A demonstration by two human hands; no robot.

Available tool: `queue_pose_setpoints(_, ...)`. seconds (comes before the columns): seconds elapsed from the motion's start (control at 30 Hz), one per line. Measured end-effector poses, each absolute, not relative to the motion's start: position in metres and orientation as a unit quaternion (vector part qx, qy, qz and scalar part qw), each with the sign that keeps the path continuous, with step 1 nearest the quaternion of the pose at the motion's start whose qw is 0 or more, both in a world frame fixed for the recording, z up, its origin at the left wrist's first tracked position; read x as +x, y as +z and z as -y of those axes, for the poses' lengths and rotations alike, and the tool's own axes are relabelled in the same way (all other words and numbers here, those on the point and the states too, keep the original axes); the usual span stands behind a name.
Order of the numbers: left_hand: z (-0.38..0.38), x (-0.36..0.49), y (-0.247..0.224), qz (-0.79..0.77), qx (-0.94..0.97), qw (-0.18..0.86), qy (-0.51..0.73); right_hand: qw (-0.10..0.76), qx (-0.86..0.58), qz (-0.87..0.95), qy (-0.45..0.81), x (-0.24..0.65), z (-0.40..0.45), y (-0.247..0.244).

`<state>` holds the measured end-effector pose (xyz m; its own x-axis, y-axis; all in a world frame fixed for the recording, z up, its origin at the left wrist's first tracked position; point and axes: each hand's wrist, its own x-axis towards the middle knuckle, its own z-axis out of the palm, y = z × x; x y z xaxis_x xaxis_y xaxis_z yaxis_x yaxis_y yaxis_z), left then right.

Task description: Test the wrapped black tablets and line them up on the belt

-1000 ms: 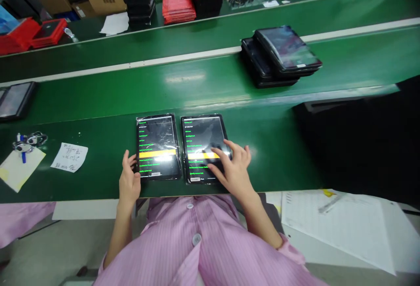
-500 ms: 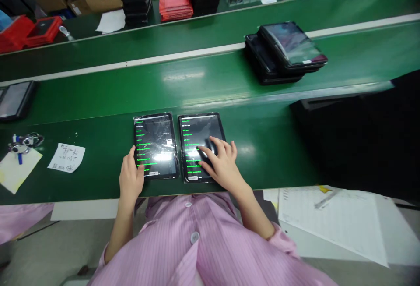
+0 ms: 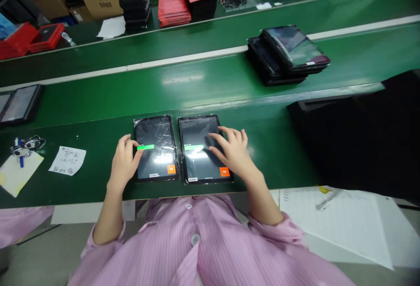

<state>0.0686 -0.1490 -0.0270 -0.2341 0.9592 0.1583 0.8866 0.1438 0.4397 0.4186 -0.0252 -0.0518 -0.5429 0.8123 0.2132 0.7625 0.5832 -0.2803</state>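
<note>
Two black tablets lie side by side, screens up, on the green bench in front of me. The left tablet (image 3: 155,135) has wrinkled clear film over its screen. Both screens show a green bar on the left and an orange button marked "Fail" at the lower right. My left hand (image 3: 124,159) is at the left tablet's left edge, thumb and fingertips by its green bar, fingers apart. Over the right side of the right tablet (image 3: 197,132) hovers my right hand (image 3: 235,150), fingers spread and holding nothing. Whether any fingertip touches glass I cannot tell.
Stacked tablets (image 3: 292,51) sit on the green belt, and another pair (image 3: 21,104) lies far left. A handwritten note (image 3: 67,160) and cables (image 3: 28,145) are at left. A black cloth-like mass (image 3: 357,132) borders the right. Red pouches (image 3: 173,10) stand behind.
Both screens went from a list of green text lines to a dark page with a green bar and orange button. My left hand moved up; my right hand shifted right.
</note>
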Motion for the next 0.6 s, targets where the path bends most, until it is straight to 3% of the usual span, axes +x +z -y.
queue_pose_setpoints(0.2,0.06,0.073,-0.018,-0.621,0.72,0.209,0.227,0.165,-0.381,0.895,0.165,0.394,-0.055,-0.044)
queue_pose_setpoints(0.37,0.024,0.099,-0.018,-0.585,0.726,0.285,0.225,0.209,-0.385,0.887,0.146,0.374,-0.077,-0.054)
queue_pose_setpoints(0.6,0.049,0.1,0.013,-0.552,0.791,0.265,0.017,0.217,-0.309,0.913,0.156,0.392,-0.066,-0.054)
